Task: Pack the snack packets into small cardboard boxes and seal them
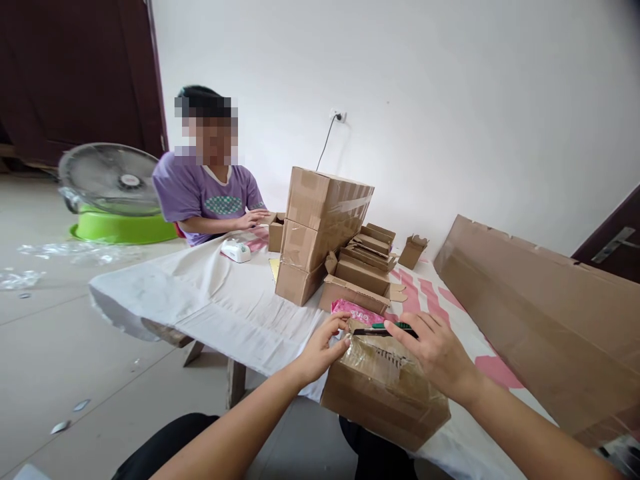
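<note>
A taped cardboard box (pixel 385 397) lies at the table's near edge, its front overhanging my knees. My left hand (pixel 325 347) grips the box's far left corner, thumb and fingers curled at the tape there. In my right hand (pixel 437 350) is a box cutter (pixel 387 329) with a dark body and a green part. Its blade points left across the box top, its tip close to my left fingertips. Clear tape on the top looks wrinkled, with a printed dark strip beside it. Just behind the box is a pink packet (pixel 357 311).
Three taped boxes (pixel 303 243) stand stacked beyond, with several open small cartons (pixel 357 277) to their right. A large cardboard panel (pixel 540 313) leans at right. Across the table (pixel 200 293) sits a person (pixel 210 193) near a white device (pixel 235 251). A fan (pixel 110 179) stands behind left.
</note>
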The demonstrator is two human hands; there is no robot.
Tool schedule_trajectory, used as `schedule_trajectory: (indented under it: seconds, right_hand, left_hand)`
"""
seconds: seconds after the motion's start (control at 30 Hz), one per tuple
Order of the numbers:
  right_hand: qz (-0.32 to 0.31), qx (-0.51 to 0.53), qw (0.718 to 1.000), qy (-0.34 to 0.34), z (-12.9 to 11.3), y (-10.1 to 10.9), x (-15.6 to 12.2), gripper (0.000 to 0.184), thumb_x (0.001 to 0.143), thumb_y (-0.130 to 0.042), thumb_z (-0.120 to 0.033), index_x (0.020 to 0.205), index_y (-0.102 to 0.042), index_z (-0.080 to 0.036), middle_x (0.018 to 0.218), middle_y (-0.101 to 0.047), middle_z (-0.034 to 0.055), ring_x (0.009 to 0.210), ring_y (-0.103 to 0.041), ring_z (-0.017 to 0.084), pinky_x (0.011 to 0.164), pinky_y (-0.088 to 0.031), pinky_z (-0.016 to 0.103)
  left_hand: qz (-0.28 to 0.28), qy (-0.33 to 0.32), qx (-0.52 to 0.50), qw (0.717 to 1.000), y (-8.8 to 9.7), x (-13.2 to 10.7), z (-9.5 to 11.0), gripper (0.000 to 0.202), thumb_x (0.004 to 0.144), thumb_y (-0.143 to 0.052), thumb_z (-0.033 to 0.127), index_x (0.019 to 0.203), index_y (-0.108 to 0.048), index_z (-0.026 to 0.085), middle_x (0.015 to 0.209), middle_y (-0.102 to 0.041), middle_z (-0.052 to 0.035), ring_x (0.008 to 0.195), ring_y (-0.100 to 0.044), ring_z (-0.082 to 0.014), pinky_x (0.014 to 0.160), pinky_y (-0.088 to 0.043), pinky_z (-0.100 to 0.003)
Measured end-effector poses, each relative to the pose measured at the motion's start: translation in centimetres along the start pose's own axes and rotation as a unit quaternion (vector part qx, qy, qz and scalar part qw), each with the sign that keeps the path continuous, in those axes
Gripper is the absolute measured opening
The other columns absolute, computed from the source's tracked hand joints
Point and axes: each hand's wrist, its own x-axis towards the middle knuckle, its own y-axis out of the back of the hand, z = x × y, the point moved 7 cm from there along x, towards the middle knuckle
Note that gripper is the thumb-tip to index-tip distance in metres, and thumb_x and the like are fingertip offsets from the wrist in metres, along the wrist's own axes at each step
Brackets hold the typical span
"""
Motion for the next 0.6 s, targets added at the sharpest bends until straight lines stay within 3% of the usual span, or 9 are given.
schedule_trajectory:
  seconds: [0.3, 0.6]
  right_hand:
    - [-0.026, -0.040, 0.997, 0.066, -0.8, 1.1, 0.3, 0.046, 0.081, -0.042, 0.002, 0.116, -0.064, -0.019, 0.095, -0.066, 0.0079, 0.078, -0.056, 0.019, 0.070, -0.044, 0.033]
    - [-0.058, -0.032, 0.995, 0.074, -0.5, 1.5, -0.8, 0.049, 0.078, -0.042, 0.004, 0.118, -0.061, -0.017, 0.096, -0.066, 0.0082, 0.083, -0.059, 0.019, 0.070, -0.043, 0.033]
  left_hand:
    - [0.001, -0.001, -0.005, 1.000, -0.1, -0.1, -0.2, 0.031, 0.088, -0.055, 0.051, 0.089, -0.059, 0.020, 0.136, -0.052, -0.0136, 0.130, -0.047, -0.0304, 0.109, -0.035, -0.046]
    - [-0.008, 0.011, 0.011, 1.000, -0.1, -0.2, -0.5, 0.029, 0.088, -0.053, 0.048, 0.091, -0.059, 0.020, 0.132, -0.052, -0.0133, 0.128, -0.047, -0.0303, 0.108, -0.034, -0.046]
